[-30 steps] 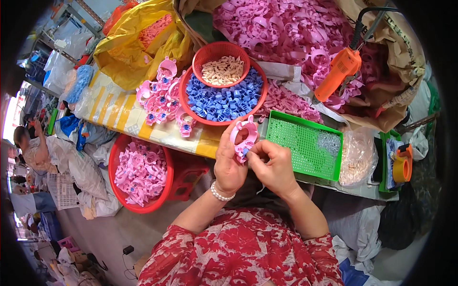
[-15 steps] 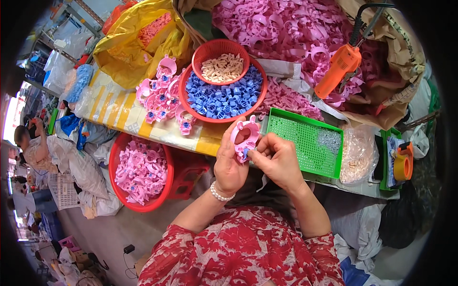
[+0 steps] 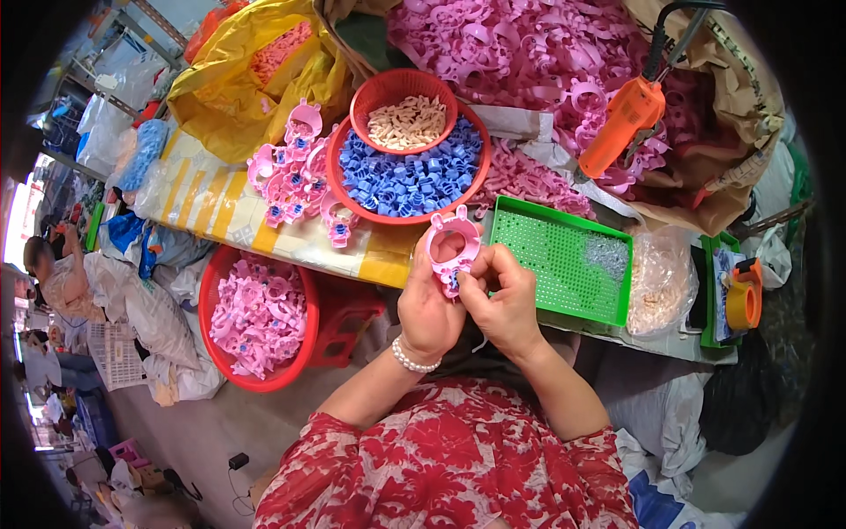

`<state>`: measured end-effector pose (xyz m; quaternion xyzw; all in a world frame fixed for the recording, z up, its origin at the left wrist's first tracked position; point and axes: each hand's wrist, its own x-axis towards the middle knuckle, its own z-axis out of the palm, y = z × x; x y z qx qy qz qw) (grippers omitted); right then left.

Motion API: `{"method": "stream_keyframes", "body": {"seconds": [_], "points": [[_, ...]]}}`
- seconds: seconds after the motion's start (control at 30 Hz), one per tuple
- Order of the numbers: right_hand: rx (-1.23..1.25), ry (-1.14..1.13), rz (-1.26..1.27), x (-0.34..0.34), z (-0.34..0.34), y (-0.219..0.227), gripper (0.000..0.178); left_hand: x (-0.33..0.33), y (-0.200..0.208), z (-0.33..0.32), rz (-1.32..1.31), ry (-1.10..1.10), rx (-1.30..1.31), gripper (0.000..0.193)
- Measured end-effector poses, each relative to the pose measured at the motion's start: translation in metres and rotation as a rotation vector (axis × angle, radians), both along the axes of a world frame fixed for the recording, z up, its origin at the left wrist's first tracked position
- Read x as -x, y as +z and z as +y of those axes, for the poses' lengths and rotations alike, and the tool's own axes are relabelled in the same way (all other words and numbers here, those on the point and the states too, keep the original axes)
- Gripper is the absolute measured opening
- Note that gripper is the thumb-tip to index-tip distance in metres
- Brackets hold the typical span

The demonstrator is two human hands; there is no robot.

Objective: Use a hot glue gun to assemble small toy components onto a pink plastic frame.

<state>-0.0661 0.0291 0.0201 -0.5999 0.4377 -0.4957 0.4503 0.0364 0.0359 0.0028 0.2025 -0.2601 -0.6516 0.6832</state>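
My left hand [image 3: 429,310] holds up a pink plastic ring-shaped piece with small ears [image 3: 477,231], its round opening facing me. At its lower end sits a small blue plastic part [image 3: 450,282], partly hidden by fingers. My right hand [image 3: 504,295] is closed, its thumb and fingertips pinching that lower end beside the blue part. Just beyond the hands, a red basket [image 3: 412,219] holds many blue parts [image 3: 388,181]. A smaller red basket [image 3: 359,115] of cream-coloured pieces [image 3: 407,123] stands in it. Similar pink pieces with blue parts [image 3: 300,181] lie left of the baskets.
A green perforated tray [image 3: 551,256] with small silvery bits [image 3: 606,257] lies to the right. An orange electric screwdriver [image 3: 626,123] hangs above a large sack of pink parts [image 3: 520,53]. At lower left stands a red tub [image 3: 210,339] of pink pieces; a yellow bag [image 3: 207,97] is behind.
The pink piece and both hands have shifted slightly down. My right hand has come closer to the left, its thumb now against the piece's lower end by the blue part.
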Motion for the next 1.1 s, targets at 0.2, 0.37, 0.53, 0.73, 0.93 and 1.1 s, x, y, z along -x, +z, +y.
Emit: {"method": "stream_keyframes", "body": {"seconds": [0.2,0.37,0.53,0.73,0.93,1.1], "points": [[-0.098,-0.040,-0.013,0.008,0.009,-0.015,0.017,-0.006,-0.001,0.002,0.045,-0.021,0.010,0.049],[0.063,-0.028,0.122,0.010,0.012,-0.014,0.013,-0.006,-0.005,0.002,0.063,-0.044,0.026,0.049],[0.278,-0.121,0.292,0.009,0.009,-0.004,0.016,-0.005,-0.005,0.002,0.016,-0.014,0.060,0.050],[0.787,-0.041,0.622,0.024,0.003,-0.003,0.042,-0.002,-0.007,0.000,-0.025,0.014,0.012,0.047],[0.931,-0.024,0.693,0.027,0.000,-0.001,0.034,-0.003,-0.010,0.000,-0.020,0.007,0.011,0.046],[0.890,0.073,0.670,0.028,0.001,-0.005,0.033,-0.003,-0.010,0.002,-0.022,0.002,-0.024,0.046]]}}
